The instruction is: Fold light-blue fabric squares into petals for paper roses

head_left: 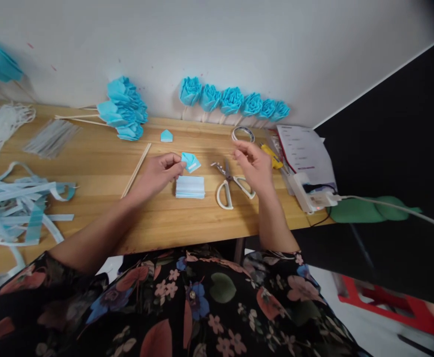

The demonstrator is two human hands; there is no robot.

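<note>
Thumb and fingers of my left hand pinch a folded blue piece, with a white strip showing on its face. Just below it lies a stack of pale blue rectangles. My right hand is raised above the table with its fingertips drawn together; whatever they hold, if anything, is too small to make out. Scissors with white handles lie partly open to the left of that hand. Behind its fingers rests a roll of tape. Another small folded blue piece sits farther back.
Blue flowers on sticks lean along the wall, with a bunch lying left. Wooden sticks, cut strips and grey wires lie left. A yellow glue gun, papers and a power strip are right.
</note>
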